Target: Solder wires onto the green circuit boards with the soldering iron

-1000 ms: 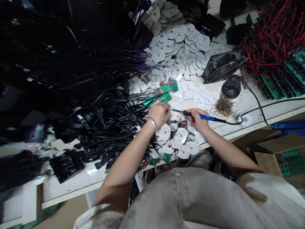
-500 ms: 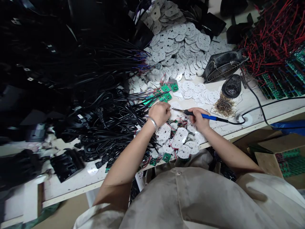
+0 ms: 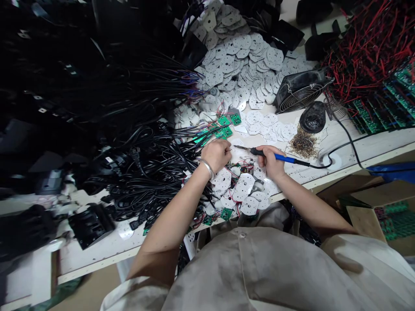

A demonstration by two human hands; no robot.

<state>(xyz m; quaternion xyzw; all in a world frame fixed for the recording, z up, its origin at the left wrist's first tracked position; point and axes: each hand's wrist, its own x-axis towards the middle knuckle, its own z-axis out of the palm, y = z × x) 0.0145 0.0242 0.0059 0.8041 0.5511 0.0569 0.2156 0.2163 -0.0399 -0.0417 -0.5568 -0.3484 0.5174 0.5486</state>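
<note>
In my right hand (image 3: 271, 161) is a soldering iron (image 3: 281, 158) with a blue and black handle, held like a pen. Its metal tip points left, a short gap from the fingertips of my left hand (image 3: 216, 153). Those left fingers are pinched together, and what they hold is too small to make out. Just beyond the left hand lie small green circuit boards (image 3: 223, 126) with thin wires. Below both hands, white perforated plates (image 3: 244, 186) lie among red wires and small parts.
Black cables (image 3: 145, 172) crowd the left of the workbench (image 3: 97, 261). Behind are heaped white plates (image 3: 227, 65). A small fan (image 3: 301, 91), a dark solder pot-like dish (image 3: 313, 117) and brown residue (image 3: 303, 144) stand to the right. Boards with red wires (image 3: 366, 47) fill the far right.
The iron's tip sits slightly farther from my left fingertips than before. Otherwise the hands hold nearly the same pose, and the view has shifted a little.
</note>
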